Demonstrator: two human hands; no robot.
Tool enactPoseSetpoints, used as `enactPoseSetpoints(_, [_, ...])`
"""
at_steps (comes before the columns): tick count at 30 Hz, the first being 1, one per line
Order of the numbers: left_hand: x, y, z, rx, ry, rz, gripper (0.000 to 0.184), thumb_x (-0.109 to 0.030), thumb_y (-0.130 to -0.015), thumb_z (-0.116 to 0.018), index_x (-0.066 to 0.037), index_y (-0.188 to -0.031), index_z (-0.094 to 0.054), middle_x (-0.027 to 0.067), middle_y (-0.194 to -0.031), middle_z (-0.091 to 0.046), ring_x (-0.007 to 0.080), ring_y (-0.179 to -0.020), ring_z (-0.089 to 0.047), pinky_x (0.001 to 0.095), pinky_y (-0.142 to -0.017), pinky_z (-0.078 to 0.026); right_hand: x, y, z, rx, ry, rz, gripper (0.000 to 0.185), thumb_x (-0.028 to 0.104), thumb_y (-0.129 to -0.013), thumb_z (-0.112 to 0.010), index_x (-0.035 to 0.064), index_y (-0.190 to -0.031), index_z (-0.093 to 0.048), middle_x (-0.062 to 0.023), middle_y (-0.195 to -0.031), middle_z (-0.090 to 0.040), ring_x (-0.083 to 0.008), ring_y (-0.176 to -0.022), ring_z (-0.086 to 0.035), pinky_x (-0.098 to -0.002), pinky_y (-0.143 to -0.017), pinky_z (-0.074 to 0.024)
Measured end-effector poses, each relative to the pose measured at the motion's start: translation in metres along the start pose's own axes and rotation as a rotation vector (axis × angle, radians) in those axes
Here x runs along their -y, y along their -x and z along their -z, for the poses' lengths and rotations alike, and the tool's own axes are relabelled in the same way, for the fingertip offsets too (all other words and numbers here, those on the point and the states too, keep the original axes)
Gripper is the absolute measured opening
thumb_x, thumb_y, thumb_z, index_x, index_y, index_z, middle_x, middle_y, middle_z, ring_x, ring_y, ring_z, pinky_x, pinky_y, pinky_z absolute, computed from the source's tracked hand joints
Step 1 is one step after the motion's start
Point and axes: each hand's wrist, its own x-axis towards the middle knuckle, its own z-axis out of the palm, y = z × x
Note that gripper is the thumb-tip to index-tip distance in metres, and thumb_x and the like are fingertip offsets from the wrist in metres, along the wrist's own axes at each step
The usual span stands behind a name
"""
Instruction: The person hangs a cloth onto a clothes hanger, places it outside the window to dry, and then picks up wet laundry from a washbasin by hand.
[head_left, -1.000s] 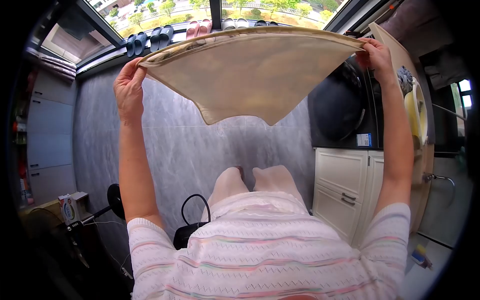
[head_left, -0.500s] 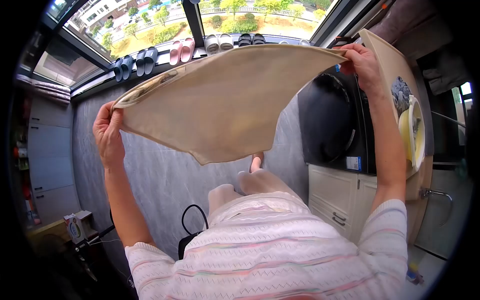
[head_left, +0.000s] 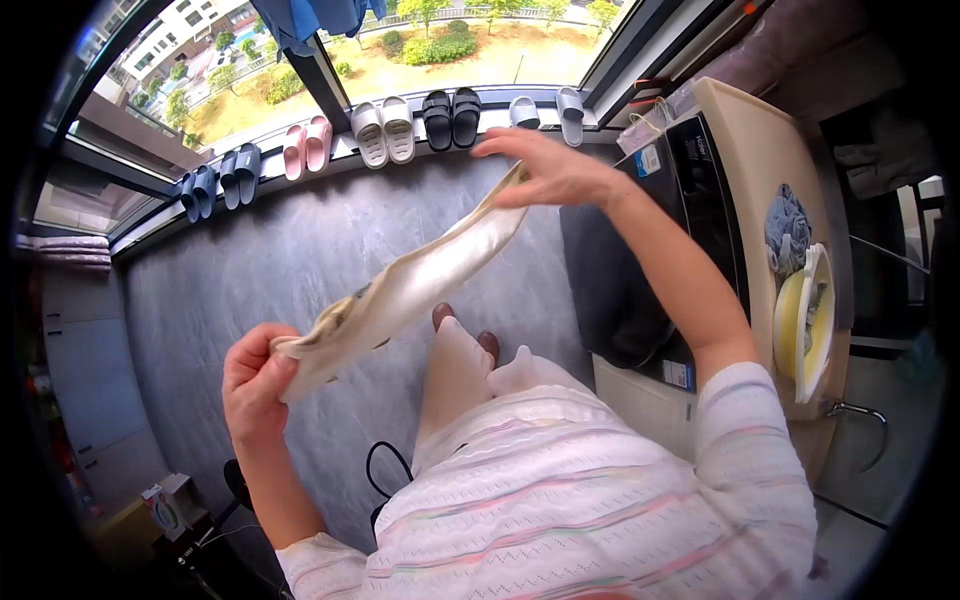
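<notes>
A beige cloth (head_left: 420,270) with a patterned part along one edge stretches slantwise between my hands above the grey floor. Its lower left end is pinched between the thumb and fingers of my left hand (head_left: 260,385). At the upper right end is my right hand (head_left: 555,170), its fingers spread apart and its thumb beside the cloth's corner. The cloth looks narrow from here, seen nearly edge-on.
Pairs of slippers (head_left: 384,132) line the window ledge. On the right are a black front-loading machine (head_left: 620,280), a beige counter (head_left: 745,150), a yellow and white basin (head_left: 803,322) and a bunched grey cloth (head_left: 788,228). A blue cloth (head_left: 315,20) hangs at the top.
The cloth went from spread wide to a narrow strip. My hands came closer together, the right moving left and its fingers opening. The view turned, bringing more slippers and the blue cloth into sight.
</notes>
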Motion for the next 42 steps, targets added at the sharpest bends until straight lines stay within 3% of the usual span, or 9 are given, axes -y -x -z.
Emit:
enactPoseSetpoints(2, [-0.003, -0.037, -0.025, 0.099, -0.082, 0.113, 0.019, -0.012, -0.082, -0.062, 0.003, -0.092, -0.059, 0.0025, -0.080, -0.060, 0.0075, -0.070, -0.053, 0.0203, -0.064, -0.042, 0.058, -0.039, -0.041, 0.178, -0.423, 0.385, 0.079, 0.036, -0.067, -0.075, 0.0081, -0.131, -0.039, -0.0218, -0.134, -0.036, -0.0342, -0.126, -0.033, -0.0382, -0.104, -0.0281])
enactPoseSetpoints(5, [-0.013, -0.079, -0.017, 0.109, -0.157, 0.122, 0.023, -0.015, -0.079, -0.066, 0.004, -0.091, -0.061, 0.0013, -0.077, -0.060, 0.0065, -0.068, -0.050, 0.0206, -0.063, -0.041, 0.096, -0.069, -0.076, 0.504, -0.350, 0.275, 0.045, 0.036, -0.071, -0.069, 0.0060, -0.103, -0.059, -0.0129, -0.095, -0.063, -0.0303, -0.088, -0.059, -0.0371, -0.081, -0.0444])
enactPoseSetpoints(11, [0.005, -0.135, 0.058, 0.312, 0.272, -0.069, 0.104, -0.030, -0.044, -0.090, 0.006, -0.127, -0.039, 0.0145, -0.110, -0.057, 0.0223, -0.101, -0.056, 0.0322, -0.085, -0.044, 0.095, -0.104, -0.064, 0.197, -0.858, 0.159, 0.015, 0.015, -0.078, -0.060, 0.0020, -0.085, -0.062, -0.0159, -0.080, -0.063, -0.0303, -0.074, -0.060, -0.0344, -0.066, -0.0459])
enactPoseSetpoints(14, [0.017, -0.146, 0.085, 0.178, 0.296, -0.049, 0.111, -0.032, -0.038, -0.091, 0.006, -0.127, -0.038, 0.0161, -0.113, -0.055, 0.0254, -0.107, -0.053, 0.0355, -0.090, -0.041, 0.087, -0.124, -0.051, 0.089, -0.879, 0.177, 0.015, 0.013, -0.078, -0.061, 0.0029, -0.090, -0.061, -0.0162, -0.080, -0.063, -0.0280, -0.072, -0.061, -0.0338, -0.065, -0.0461])
enactPoseSetpoints(23, [0.034, -0.250, 0.022, 0.261, -0.544, 0.366, 0.069, -0.014, -0.052, -0.080, 0.000, -0.114, -0.052, 0.0054, -0.103, -0.058, 0.0142, -0.097, -0.054, 0.0291, -0.085, -0.044, 0.030, -0.134, 0.021, 0.049, -0.742, 0.022, 0.016, 0.013, -0.077, -0.060, -0.0024, -0.082, -0.058, -0.0208, -0.077, -0.061, -0.0339, -0.075, -0.061, -0.0358, -0.066, -0.0459])
enactPoseSetpoints(30, [0.105, -0.330, -0.044, -0.149, -0.061, 0.382, 0.031, -0.010, -0.074, -0.066, -0.002, -0.103, -0.059, 0.0006, -0.085, -0.061, 0.0107, -0.078, -0.056, 0.0254, -0.071, -0.046, -0.074, -0.137, 0.105, -0.160, -0.877, -0.048, 0.016, 0.012, -0.078, -0.058, -0.0044, -0.080, -0.057, -0.0196, -0.072, -0.060, -0.0287, -0.067, -0.059, -0.0343, -0.063, -0.0450])
enactPoseSetpoints(33, [0.115, -0.350, -0.089, 0.136, -0.046, 0.535, 0.027, -0.019, -0.077, -0.070, -0.002, -0.097, -0.063, -0.0012, -0.083, -0.060, 0.0085, -0.075, -0.052, 0.0228, -0.067, -0.041, -0.163, -0.110, 0.177, 0.227, -0.891, -0.369, 0.028, 0.025, -0.079, -0.063, -0.0019, -0.087, -0.061, -0.0112, -0.078, -0.063, -0.0116, -0.071, -0.056, -0.0286, -0.062, -0.0456])
enactPoseSetpoints(36, [0.078, -0.368, -0.123, 0.067, -0.061, 0.555, 0.032, -0.021, -0.075, -0.072, -0.001, -0.098, -0.063, -0.0004, -0.087, -0.061, 0.0083, -0.078, -0.053, 0.0233, -0.069, -0.042, -0.274, -0.088, 0.226, 0.288, -0.664, -0.338, 0.042, 0.027, -0.077, -0.067, -0.0014, -0.107, -0.060, -0.0108, -0.097, -0.064, -0.0162, -0.086, -0.059, -0.0288, -0.076, -0.0477])
enactPoseSetpoints(42, [0.052, -0.410, -0.154, 0.039, -0.144, 0.641, 0.044, -0.020, -0.075, -0.072, 0.001, -0.112, -0.057, 0.0009, -0.097, -0.062, 0.0095, -0.085, -0.054, 0.0244, -0.075, -0.043, -0.535, 0.057, 0.309, 0.366, 0.275, -0.922, 0.024, 0.021, -0.073, -0.061, 0.0001, -0.084, -0.067, -0.0154, -0.082, -0.066, -0.0249, -0.073, -0.063, -0.0344, -0.067, -0.0486])
